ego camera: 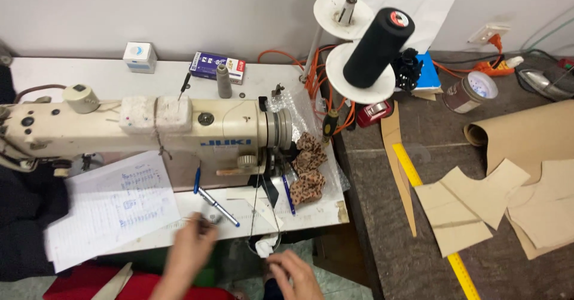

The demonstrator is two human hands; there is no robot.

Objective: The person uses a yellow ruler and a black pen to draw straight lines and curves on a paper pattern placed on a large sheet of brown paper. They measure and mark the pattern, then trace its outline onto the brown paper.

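My left hand (190,249) reaches up to the front edge of the sewing table (179,231), its fingertips at a small dark metal object next to a silver pen (218,207); whether it grips it is blurred. My right hand (293,273) hangs below the table edge, fingers curled close to a scrap of white fabric (263,246). The cream sewing machine (149,129) stretches across the table above both hands. A sheet of lined paper with blue writing (113,207) lies left of my left hand.
A leopard-print fabric piece (309,168) and a blue pen (289,195) lie right of the machine. A black thread cone (376,46) stands on a white stand. On the dark side table (382,240) lie brown paper patterns (478,201), a yellow ruler (412,168) and a tin (469,91).
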